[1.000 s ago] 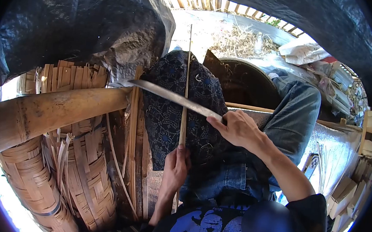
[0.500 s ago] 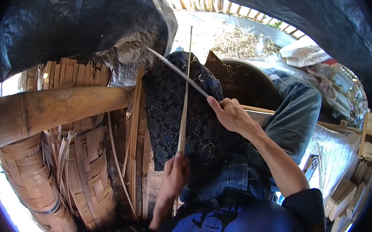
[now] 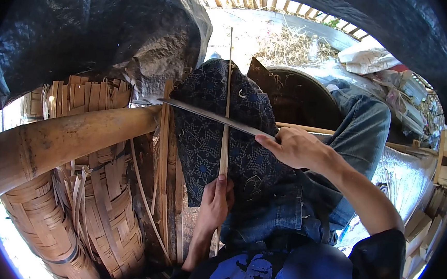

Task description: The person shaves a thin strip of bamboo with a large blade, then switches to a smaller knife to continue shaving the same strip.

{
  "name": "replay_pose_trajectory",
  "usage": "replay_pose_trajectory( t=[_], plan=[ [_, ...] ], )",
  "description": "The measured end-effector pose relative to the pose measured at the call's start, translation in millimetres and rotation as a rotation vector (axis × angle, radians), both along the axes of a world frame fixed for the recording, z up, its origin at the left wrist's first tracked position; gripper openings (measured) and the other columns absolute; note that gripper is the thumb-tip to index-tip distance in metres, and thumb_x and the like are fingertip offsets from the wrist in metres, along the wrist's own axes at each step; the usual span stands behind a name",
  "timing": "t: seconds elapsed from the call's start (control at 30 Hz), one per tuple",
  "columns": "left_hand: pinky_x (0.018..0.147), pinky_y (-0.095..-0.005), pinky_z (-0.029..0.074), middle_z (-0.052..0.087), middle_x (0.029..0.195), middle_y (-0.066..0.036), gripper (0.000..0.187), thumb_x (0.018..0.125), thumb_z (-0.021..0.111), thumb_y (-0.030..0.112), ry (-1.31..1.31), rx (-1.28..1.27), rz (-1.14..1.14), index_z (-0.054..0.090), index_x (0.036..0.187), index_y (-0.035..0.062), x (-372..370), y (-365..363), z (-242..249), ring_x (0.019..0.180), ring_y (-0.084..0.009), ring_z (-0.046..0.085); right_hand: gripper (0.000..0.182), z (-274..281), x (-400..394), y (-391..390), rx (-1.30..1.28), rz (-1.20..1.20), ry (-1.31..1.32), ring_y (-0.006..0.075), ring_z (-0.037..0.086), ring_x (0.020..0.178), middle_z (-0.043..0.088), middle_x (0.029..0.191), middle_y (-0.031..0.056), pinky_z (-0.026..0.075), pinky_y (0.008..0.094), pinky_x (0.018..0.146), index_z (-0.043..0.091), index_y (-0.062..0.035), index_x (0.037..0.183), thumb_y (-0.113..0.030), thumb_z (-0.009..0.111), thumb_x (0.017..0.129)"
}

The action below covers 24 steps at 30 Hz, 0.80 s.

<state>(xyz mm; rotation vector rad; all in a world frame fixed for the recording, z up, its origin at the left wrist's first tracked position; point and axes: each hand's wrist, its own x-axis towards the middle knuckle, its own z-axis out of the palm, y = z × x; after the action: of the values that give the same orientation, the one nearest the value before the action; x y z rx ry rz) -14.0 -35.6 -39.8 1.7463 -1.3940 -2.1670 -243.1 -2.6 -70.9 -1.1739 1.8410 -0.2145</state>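
A long, thin bamboo strip (image 3: 225, 139) runs up over a dark blue patterned cloth (image 3: 197, 143) spread on my leg. Near its lower part, my left hand (image 3: 217, 201) pinches the strip between thumb and fingers. My right hand (image 3: 298, 147) is closed around the handle end of a long knife (image 3: 209, 114), the handle itself hidden by the fingers. The blade lies across the strip and points left, its tip close to a thick bamboo pole. Small pale shavings cling to the cloth.
The thick bamboo pole (image 3: 78, 137) juts in from the left, above rolled woven bamboo mats (image 3: 47, 220). Black plastic sheeting (image 3: 96, 27) hangs overhead. Beyond my knee stands a dark round basin (image 3: 299, 98). Wood pieces (image 3: 422, 231) are stacked at the right.
The knife has come down along the strip toward my left hand, and its blade lies flatter. My right hand has shifted right and slightly down; my left hand still grips the strip.
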Motion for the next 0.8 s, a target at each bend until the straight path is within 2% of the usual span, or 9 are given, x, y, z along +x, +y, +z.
replay_pose_trajectory(
  t=[0.07, 0.13, 0.27, 0.33, 0.43, 0.57, 0.63, 0.73, 0.8],
  plan=[
    [0.04, -0.0235, 0.025, 0.038, 0.051, 0.001, 0.044, 0.1, 0.028, 0.039, -0.045, -0.109, -0.076, 0.044, 0.074, 0.007, -1.6, 1.8, 0.9, 0.044, -0.0057, 0.032, 0.087, -2.3, -3.6, -3.3, 0.05, 0.037, -0.029, 0.0324, 0.063, 0.058, 0.056, 0.053, 0.0196, 0.052, 0.0418, 0.061, 0.062, 0.005, 0.057, -0.069, 0.029, 0.086],
    [0.043, -0.0242, 0.025, 0.037, 0.052, 0.001, 0.045, 0.1, 0.028, 0.038, -0.088, -0.186, -0.091, 0.045, 0.072, 0.0058, -4.5, 4.5, 1.5, 0.046, -0.0055, 0.032, 0.08, 4.8, -2.6, -9.3, 0.174, 0.037, -0.067, 0.038, 0.061, 0.071, 0.059, 0.069, 0.0253, 0.048, 0.0446, 0.069, 0.06, 0.0073, 0.063, -0.065, 0.036, 0.088],
    [0.042, -0.0245, 0.024, 0.037, 0.052, 0.001, 0.046, 0.1, 0.028, 0.037, -0.086, -0.216, -0.071, 0.044, 0.071, 0.0054, -10.3, 9.3, 7.4, 0.046, -0.0059, 0.031, 0.077, -5.5, 13.0, -4.9, 0.097, -0.062, -0.039, 0.0376, 0.062, 0.07, 0.059, 0.068, 0.0266, 0.048, 0.0443, 0.067, 0.06, 0.0072, 0.061, -0.062, 0.038, 0.089],
    [0.042, -0.0245, 0.024, 0.036, 0.052, 0.002, 0.045, 0.1, 0.028, 0.036, -0.099, -0.118, -0.003, 0.044, 0.071, 0.0051, -8.6, 9.9, 10.2, 0.046, -0.006, 0.03, 0.083, -20.3, 17.7, -0.4, -0.064, -0.036, -0.002, 0.0315, 0.06, 0.048, 0.053, 0.047, 0.0187, 0.05, 0.0424, 0.052, 0.058, 0.0051, 0.051, -0.065, 0.034, 0.088],
    [0.042, -0.0241, 0.023, 0.035, 0.052, 0.002, 0.045, 0.1, 0.029, 0.036, -0.161, -0.372, -0.083, 0.045, 0.071, 0.0053, -6.6, 20.2, 10.8, 0.046, -0.0062, 0.03, 0.082, -31.8, 26.4, 1.5, -0.167, -0.096, 0.021, 0.0317, 0.058, 0.045, 0.051, 0.044, 0.018, 0.048, 0.042, 0.047, 0.056, 0.0044, 0.049, -0.065, 0.036, 0.088],
    [0.041, -0.024, 0.022, 0.034, 0.052, 0.003, 0.044, 0.1, 0.029, 0.036, -0.155, -0.301, 0.006, 0.044, 0.07, 0.0063, -15.0, 19.1, 24.0, 0.045, -0.0062, 0.029, 0.08, -30.6, 28.6, -2.6, -0.201, -0.065, 0.05, 0.0313, 0.058, 0.043, 0.049, 0.042, 0.0176, 0.047, 0.0409, 0.045, 0.056, 0.0037, 0.049, -0.065, 0.039, 0.087],
    [0.067, -0.0312, 0.043, 0.053, 0.091, -0.018, 0.04, 0.099, 0.033, 0.033, -0.436, -0.137, -0.093, 0.056, 0.102, 0.0001, -17.0, 14.3, 34.6, 0.073, -0.0199, 0.055, 0.08, -33.2, 32.9, -2.6, -0.245, -0.067, 0.064, 0.0314, 0.057, 0.042, 0.048, 0.041, 0.0174, 0.047, 0.0405, 0.044, 0.056, 0.0034, 0.049, -0.065, 0.039, 0.087],
    [0.052, -0.0283, 0.04, 0.052, 0.072, -0.011, 0.042, 0.099, 0.032, 0.036, -0.321, -0.249, -0.128, 0.054, 0.091, 0.0017, -9.0, 15.3, 15.9, 0.056, -0.0148, 0.051, 0.079, -27.0, 29.9, -8.0, -0.371, -0.117, 0.123, 0.0305, 0.055, 0.039, 0.047, 0.039, 0.0163, 0.046, 0.04, 0.042, 0.056, 0.0025, 0.048, -0.064, 0.039, 0.087],
    [0.044, -0.0264, 0.034, 0.047, 0.062, -0.006, 0.04, 0.098, 0.031, 0.037, -0.168, -0.072, -0.048, 0.051, 0.085, 0.0044, -10.1, -1.2, 15.1, 0.047, -0.012, 0.043, 0.072, -13.4, 19.9, -14.5, -0.116, -0.115, 0.031, 0.0328, 0.056, 0.045, 0.049, 0.046, 0.0206, 0.042, 0.0424, 0.044, 0.055, 0.0018, 0.05, -0.059, 0.046, 0.087]
  ],
)
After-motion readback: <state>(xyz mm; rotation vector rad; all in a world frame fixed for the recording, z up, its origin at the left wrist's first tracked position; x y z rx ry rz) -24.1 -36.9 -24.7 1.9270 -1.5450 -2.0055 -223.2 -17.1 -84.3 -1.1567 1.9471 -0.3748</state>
